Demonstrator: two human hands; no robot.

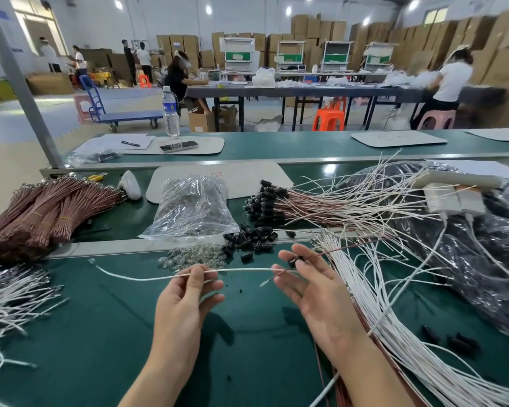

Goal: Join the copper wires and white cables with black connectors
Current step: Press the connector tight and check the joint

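The left hand (185,292) pinched the white cable (147,278) in its fingers (196,273), just above the green counter (100,333). The cable lay sideways, one end pointing right at the black connector (295,262). The right hand (315,292) pinched that connector together with the copper wire (335,251), probably so the cable could slide straight in. The wire slanted up to the right.

White cable (241,270) in left hand (185,295), black connector (294,262) with copper wire (335,250) in right hand (315,286), over green bench (100,333).

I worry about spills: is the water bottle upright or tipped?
Upright: the water bottle stands on its base, cap on top.
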